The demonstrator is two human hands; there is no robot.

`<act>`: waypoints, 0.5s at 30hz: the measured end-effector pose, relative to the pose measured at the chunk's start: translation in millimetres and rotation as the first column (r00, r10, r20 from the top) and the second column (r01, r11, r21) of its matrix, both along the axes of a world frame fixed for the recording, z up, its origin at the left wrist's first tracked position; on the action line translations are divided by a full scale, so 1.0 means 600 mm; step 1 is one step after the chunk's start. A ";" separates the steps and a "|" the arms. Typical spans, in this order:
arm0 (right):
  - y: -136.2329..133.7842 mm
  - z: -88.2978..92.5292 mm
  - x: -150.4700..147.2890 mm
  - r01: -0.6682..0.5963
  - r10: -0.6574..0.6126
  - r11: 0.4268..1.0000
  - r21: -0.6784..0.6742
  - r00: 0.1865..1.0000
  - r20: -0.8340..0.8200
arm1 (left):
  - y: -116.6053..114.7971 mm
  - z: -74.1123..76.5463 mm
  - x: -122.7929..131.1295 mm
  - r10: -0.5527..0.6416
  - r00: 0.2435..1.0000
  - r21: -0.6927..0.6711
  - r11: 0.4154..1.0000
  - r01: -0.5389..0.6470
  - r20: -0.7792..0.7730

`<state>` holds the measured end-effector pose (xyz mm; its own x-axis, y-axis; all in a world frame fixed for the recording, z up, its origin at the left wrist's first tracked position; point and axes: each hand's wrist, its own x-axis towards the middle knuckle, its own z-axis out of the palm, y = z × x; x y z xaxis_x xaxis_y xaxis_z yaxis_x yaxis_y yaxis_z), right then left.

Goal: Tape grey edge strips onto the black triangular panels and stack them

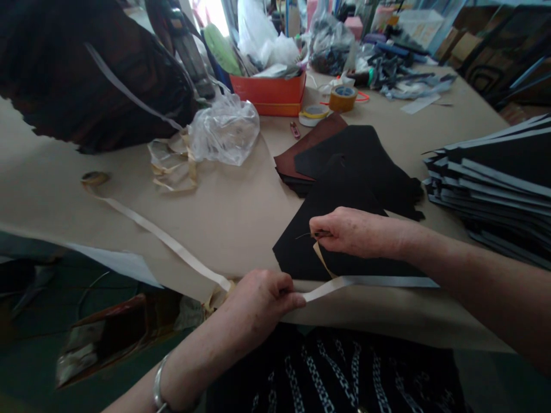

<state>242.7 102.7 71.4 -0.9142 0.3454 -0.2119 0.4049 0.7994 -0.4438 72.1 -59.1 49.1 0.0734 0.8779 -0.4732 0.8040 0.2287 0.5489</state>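
My left hand pinches a white adhesive tape between thumb and fingertips at the table's front edge. To the right, this tape lies along the front edge of a black sheet piece. Above the sheet, my right hand is closed on a small dark tool with a thin tip; its kind cannot be made out. A narrow yellowish backing strip runs from under that hand down to the tape. Left of my hands, more tape stretches to a small roll.
Brown and black cut pieces lie behind the sheet. A stack of black, white-edged pieces stands at right. Crumpled clear plastic, an orange box and tape rolls sit farther back. A large dark bundle fills the back left.
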 end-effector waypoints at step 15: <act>0.028 0.002 -0.097 -0.209 0.278 0.908 -0.364 0.949 0.150 | 0.014 0.043 0.035 -0.377 0.894 0.494 0.746 0.447 -0.240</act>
